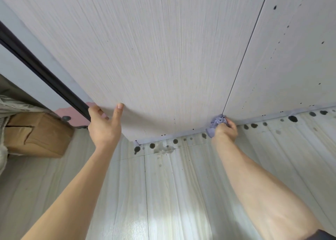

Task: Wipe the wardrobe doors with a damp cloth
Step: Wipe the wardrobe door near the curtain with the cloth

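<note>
Gripping a crumpled pale-lilac cloth, the right hand has its fingers clenched round the wad. It presses the wad low down at the foot of the dark seam where the two wardrobe doors meet, just above the floor. The left hand holds the outer edge of the left wardrobe door, thumb laid straight against the front face and the other fingers curled round behind the edge. Both forearms are bare.

That door is pale with a fine woodgrain. The right wardrobe door beside it has the same finish and is flecked with small dark spots. A lilac-grey strip runs along under the doors. A row of bigger dark blotches lies beside it on the pale floor tiles, with a damp-looking smear near the left door's bottom corner.

Off to the left, past a black frame rail, a brown cardboard box sits on the floor. From where I stand, what it holds cannot be seen. A pink patch shows just behind it.
</note>
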